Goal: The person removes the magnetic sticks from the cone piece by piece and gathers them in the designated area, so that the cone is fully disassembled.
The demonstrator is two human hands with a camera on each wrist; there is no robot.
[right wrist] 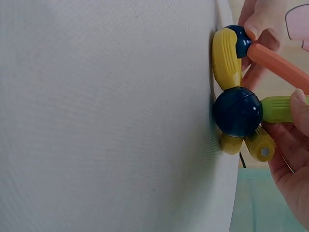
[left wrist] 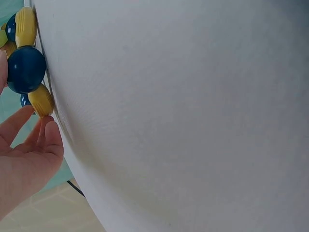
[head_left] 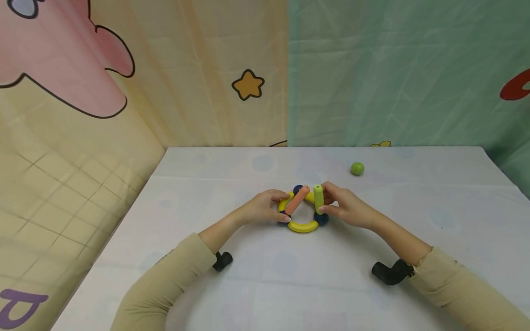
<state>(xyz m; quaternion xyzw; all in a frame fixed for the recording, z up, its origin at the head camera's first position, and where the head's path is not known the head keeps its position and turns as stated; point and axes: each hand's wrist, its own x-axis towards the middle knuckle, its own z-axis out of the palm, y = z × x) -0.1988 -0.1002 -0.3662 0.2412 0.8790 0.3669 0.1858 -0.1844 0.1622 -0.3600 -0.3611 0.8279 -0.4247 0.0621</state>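
Note:
A ring of yellow curved magnetic rods (head_left: 303,227) and dark blue balls (right wrist: 237,112) lies on the table. From its left ball an orange magnetic rod (head_left: 297,200) slants up. My left hand (head_left: 262,209) grips the ring's left side, thumb on the left ball and fingers at a yellow curved rod (left wrist: 41,100). On the right ball stands a green magnetic rod (head_left: 318,199), pinched by my right hand (head_left: 345,207) between thumb and fingers. Beneath that hand, in the right wrist view, a yellow rod (right wrist: 260,145) shows its round metal end.
A small green ball (head_left: 357,168) rests toward the back of the white-covered table (head_left: 265,294), right of the ring. Printed curtains (head_left: 248,115) hang behind the table's back edge. Black fittings (head_left: 391,272) show at both wrists.

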